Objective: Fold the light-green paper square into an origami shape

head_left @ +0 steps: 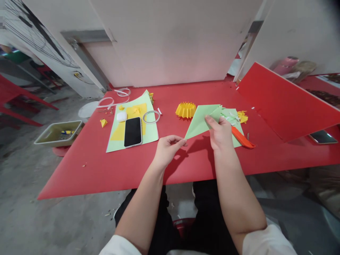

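A folded piece of light green paper (199,118) is held up above the red table, between both hands. My left hand (170,147) pinches its pointed lower-left corner. My right hand (219,130) grips the paper near its wider right end, thumb on top. Just behind it stands a yellow pleated paper piece (186,110). To the right, partly hidden by my right hand, lie a green sheet (236,115) with pale paper scraps and an orange tool (242,137), perhaps a cutter. Yellow paper strips (242,117) rest beside them.
On the red table (127,170), green and yellow sheets (152,132) at left carry a phone (133,131), a white case (122,117) and a tape ring (151,117). A red board (287,102) leans at right. A grey-green bin (60,132) stands left of the table.
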Motion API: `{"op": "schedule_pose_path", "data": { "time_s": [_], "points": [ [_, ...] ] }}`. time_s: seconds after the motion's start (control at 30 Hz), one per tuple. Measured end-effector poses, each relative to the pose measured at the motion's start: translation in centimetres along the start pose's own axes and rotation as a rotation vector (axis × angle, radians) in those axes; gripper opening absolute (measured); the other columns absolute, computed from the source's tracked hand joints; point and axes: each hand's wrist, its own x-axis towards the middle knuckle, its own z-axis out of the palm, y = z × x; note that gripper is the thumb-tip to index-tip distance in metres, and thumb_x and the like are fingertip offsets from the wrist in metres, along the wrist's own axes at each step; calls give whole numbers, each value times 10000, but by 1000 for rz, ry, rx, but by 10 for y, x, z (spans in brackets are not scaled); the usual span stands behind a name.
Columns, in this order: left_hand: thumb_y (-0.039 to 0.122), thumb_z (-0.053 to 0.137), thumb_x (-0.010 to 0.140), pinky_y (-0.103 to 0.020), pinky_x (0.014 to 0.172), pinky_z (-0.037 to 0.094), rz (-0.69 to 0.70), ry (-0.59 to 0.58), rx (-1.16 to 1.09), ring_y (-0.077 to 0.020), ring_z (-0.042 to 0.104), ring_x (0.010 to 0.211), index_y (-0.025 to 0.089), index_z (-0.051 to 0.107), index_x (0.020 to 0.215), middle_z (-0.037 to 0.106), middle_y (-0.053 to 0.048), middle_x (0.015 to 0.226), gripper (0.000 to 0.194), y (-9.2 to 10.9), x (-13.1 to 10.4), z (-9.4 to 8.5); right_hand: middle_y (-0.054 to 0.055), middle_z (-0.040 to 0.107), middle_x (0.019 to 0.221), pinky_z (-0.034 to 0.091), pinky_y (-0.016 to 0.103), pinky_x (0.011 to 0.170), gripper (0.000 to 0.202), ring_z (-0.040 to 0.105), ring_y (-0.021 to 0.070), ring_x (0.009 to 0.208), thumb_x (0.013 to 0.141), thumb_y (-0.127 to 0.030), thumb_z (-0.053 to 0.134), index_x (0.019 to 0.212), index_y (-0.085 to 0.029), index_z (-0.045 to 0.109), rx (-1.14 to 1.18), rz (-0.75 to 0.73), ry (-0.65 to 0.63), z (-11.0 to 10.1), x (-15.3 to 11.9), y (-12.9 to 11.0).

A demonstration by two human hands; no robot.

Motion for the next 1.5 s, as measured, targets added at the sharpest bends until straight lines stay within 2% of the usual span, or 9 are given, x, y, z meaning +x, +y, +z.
{"op": "schedule_pose_path", "data": {
  "time_s": [0.2,0.3,0.4,0.53,0.67,0.77,1.1,1.27,1.5],
  "points": [
    [384,649,737,-343,754,521,-5,-36,34,-200,660,765,166,690,727,714,-58,750,222,-1,2,-9,-19,702,767,509,349,802,192,645,151,752,581,-281,795,728,-211,692,50,9,8,-4,4,-1],
    [408,624,756,-360,824,504,15,63,60,-194,657,803,164,677,740,712,-50,773,250,-1,4,-17,-22,702,784,493,344,839,192,645,150,779,578,-284,794,725,-217,690,73,-17,50,-8,8,-2],
    [425,582,794,-341,870,486,52,120,-30,-186,650,911,165,668,929,712,-69,912,306,1,4,-20,-20,707,785,498,340,818,191,643,154,769,578,-281,791,735,-226,696,43,15,24,-6,6,0],
    [396,646,757,-294,755,523,-37,0,-167,-169,667,850,207,463,1293,713,-54,919,596,2,3,-14,-9,714,761,507,328,753,176,639,158,731,590,-296,782,733,-223,709,-49,94,-66,8,-6,8],
    [338,675,742,-269,642,525,-68,-96,-106,-159,673,704,284,337,1371,705,-2,742,716,3,1,-6,-4,710,736,503,331,756,190,641,165,732,587,-305,783,734,-211,708,-121,115,-78,15,-10,12],
    [293,687,730,-275,682,533,27,-65,-86,-159,672,745,277,387,1333,694,-3,772,674,2,-1,-2,-8,715,788,498,349,830,200,652,174,822,587,-285,785,748,-216,689,50,136,-43,13,-7,12],
    [248,665,752,-242,746,536,458,394,111,-125,663,776,207,649,892,688,-6,851,146,-3,-8,10,-33,705,968,484,357,921,266,615,162,1021,628,-334,768,856,-276,645,359,149,-149,12,-5,12],
    [234,673,740,-239,719,536,467,477,148,-115,651,712,209,664,769,689,16,751,39,-1,-11,7,-47,708,956,488,358,927,245,630,145,979,660,-313,750,881,-289,649,409,151,-179,14,-6,13],
    [223,724,677,-233,676,544,322,436,-113,-117,654,677,189,648,707,674,21,689,89,2,-7,7,-56,708,939,485,364,939,247,639,135,945,665,-307,748,888,-292,642,441,161,-183,16,-7,14]
  ]
}}
